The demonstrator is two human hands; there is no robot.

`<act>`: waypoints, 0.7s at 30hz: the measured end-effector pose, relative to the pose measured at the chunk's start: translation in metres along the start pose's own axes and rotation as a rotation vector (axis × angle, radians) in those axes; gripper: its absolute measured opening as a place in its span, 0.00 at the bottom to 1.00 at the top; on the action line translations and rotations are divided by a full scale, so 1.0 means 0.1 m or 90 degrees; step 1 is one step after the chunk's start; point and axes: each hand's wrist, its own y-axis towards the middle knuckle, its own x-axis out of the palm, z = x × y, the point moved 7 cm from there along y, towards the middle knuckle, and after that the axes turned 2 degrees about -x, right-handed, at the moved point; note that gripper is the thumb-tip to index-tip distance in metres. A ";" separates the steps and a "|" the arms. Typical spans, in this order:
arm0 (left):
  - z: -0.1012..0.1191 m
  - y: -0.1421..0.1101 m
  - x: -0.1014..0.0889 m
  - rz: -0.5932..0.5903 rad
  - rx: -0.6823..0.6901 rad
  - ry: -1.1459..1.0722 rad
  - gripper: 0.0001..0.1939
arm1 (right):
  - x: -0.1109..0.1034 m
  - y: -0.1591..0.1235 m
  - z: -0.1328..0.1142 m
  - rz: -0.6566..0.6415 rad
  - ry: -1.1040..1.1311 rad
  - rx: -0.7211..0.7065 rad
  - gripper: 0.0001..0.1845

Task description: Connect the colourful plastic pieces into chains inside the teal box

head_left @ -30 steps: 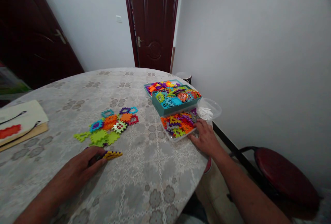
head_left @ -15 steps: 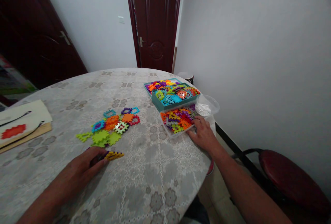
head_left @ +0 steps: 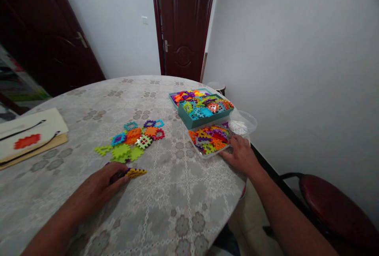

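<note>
My left hand [head_left: 114, 177] is closed on a yellow and purple interlocking block piece [head_left: 136, 172], whose pointed end sticks out past the fingertips. Just beyond it lies a flat cluster of toothed block pieces [head_left: 121, 152] in green, orange, blue, purple and red. At the right, my right hand [head_left: 240, 154] grips the near right edge of a clear plastic tray [head_left: 204, 155], thumb in front and fingers over the rim. Orange, yellow, purple and green pieces fill this tray. Whether a loose piece is under those fingers is hidden.
A teal box [head_left: 192, 122] of pieces stands behind the clear tray, with another shallow tray [head_left: 174, 99] beyond it. White bits lie in a clear round lid [head_left: 250, 120]. A cloth bag [head_left: 53, 122] lies at left. A red stool [head_left: 334, 208] stands beyond the table's right edge.
The view has shifted slightly, so the table things appear farther right. Both hands keep nearly the same places beside the block piece and the clear tray.
</note>
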 end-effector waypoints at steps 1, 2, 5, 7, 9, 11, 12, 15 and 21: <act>0.01 0.00 0.00 0.000 0.000 0.002 0.24 | 0.00 0.02 0.00 -0.002 0.001 0.001 0.27; 0.02 -0.01 -0.01 0.003 0.000 0.004 0.24 | 0.01 0.04 0.00 -0.005 0.004 0.001 0.29; 0.07 -0.03 -0.04 0.010 -0.003 0.008 0.23 | 0.06 0.12 -0.01 -0.013 0.011 -0.013 0.33; 0.10 -0.03 -0.06 0.012 -0.009 -0.002 0.22 | 0.08 0.17 -0.01 -0.013 0.014 -0.017 0.33; 0.12 -0.04 -0.07 0.012 -0.014 -0.018 0.23 | 0.11 0.20 0.01 -0.011 0.017 -0.015 0.32; 0.13 -0.03 -0.07 0.011 -0.011 -0.026 0.24 | 0.12 0.24 0.01 -0.010 0.020 -0.014 0.31; 0.12 -0.03 -0.07 0.011 -0.011 -0.026 0.25 | 0.13 0.26 0.00 -0.013 0.021 -0.017 0.31; 0.09 -0.03 -0.06 0.012 -0.015 -0.024 0.26 | 0.15 0.34 -0.05 -0.022 0.021 -0.028 0.31; 0.12 -0.05 -0.05 0.010 -0.008 -0.031 0.26 | 0.15 0.39 -0.18 0.012 0.012 -0.021 0.31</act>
